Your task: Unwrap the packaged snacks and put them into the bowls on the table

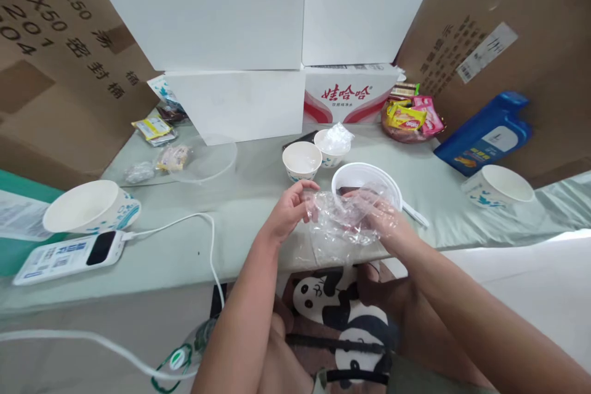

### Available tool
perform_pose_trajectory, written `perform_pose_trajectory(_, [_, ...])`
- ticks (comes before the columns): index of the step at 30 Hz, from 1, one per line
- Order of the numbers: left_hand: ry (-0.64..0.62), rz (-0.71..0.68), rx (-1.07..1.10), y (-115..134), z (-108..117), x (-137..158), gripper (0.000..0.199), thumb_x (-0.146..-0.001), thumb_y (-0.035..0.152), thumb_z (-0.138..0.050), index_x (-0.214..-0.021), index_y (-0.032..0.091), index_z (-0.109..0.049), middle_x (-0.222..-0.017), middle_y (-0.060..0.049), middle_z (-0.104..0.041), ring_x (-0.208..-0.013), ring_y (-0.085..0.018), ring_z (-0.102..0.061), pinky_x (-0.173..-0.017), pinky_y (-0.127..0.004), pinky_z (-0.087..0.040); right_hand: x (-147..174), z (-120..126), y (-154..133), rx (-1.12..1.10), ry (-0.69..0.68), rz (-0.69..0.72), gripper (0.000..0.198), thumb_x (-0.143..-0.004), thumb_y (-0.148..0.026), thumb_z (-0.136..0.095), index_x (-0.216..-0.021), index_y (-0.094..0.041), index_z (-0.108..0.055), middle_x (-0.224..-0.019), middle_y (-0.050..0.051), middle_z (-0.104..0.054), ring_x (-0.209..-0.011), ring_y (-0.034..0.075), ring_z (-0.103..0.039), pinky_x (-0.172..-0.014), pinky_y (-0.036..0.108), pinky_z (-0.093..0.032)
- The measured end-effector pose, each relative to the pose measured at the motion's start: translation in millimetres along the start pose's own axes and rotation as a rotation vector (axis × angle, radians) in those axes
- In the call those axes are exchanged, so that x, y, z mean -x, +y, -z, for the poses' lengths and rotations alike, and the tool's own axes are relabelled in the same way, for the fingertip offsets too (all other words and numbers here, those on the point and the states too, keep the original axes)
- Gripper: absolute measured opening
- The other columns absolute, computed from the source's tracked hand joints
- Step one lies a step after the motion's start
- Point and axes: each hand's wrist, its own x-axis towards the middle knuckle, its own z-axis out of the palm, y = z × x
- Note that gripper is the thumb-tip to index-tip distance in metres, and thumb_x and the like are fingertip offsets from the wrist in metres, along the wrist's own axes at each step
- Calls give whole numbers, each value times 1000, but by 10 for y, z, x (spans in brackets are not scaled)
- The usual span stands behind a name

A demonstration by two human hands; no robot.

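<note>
Two brown cardboard boxes [521,0], matte and flat-sided, flanked the scene, their faces printed with dark characters. Between them ran a table [168,265] draped in pale grey-green cloth, wrinkled toward the right. A smooth white carton [318,83] with red lettering stood at the back; well to the right, a glossy blue plastic bottle [478,135] was tilted beside the cardboard. The clear plastic film [337,231] hung between the hands, above the table's near edge and partly across a bowl [369,167]: thin, colourless, loosely crumpled, with bright glints along its creases. The left hand [293,208] had its fingers curled and clamped on the film's left edge. The right hand [381,215] reached over the bowl, its fingertips veiled by film; whether they were together or apart could not be told. The bowl, round, white and smooth-walled, contained something dark, mostly hidden. Beyond it stood two tapering paper cups [295,167], one topped with crumpled clear wrap [339,136]. A slim white stick [416,214] lay just beside the bowl.
</note>
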Motion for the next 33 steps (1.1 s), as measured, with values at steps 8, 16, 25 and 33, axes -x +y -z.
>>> perform_pose_trajectory(8, [-29,77,53,27,6,11,42,-53,31,-96,-73,14,-63,-83,-2,-68,-72,-12,-61,-67,-24,-48,11,-96,-33,-38,-82,-22,42,-63,-54,-83,-84,-20,-72,-66,1,-67,-55,16,-61,-57,31,-54])
perform_pose_trajectory(16, [185,-48,135,82,95,41,46,-52,33,-94,-68,17,-54,-62,4,-59,-52,-6,-48,-52,-20,-36,-201,-247,-117,-71,-106,20,55,-55,-57,-88,-89,-20,-68,-61,-2,-64,-53,14,-59,-53,28,-51])
perform_pose_trajectory(25, [254,-71,159,71,172,-24,44,-50,30,-93,-77,16,-62,-63,5,-58,-53,-6,-49,-51,-20,-36,-273,-209,-91,175,-73,171,44,-70,-47,-76,-105,-22,-69,-71,-1,-66,-61,17,-61,-57,30,-51])
perform_pose_trajectory(33, [30,117,123,108,116,78,48,-66,30,-82,-110,22,-64,-71,-1,-73,-59,-19,-71,-51,-24,-46,-293,-94,37,296,-6,608,12,-79,-26,-65,-88,-25,-73,-120,7,-70,-96,23,-68,-68,33,-53])
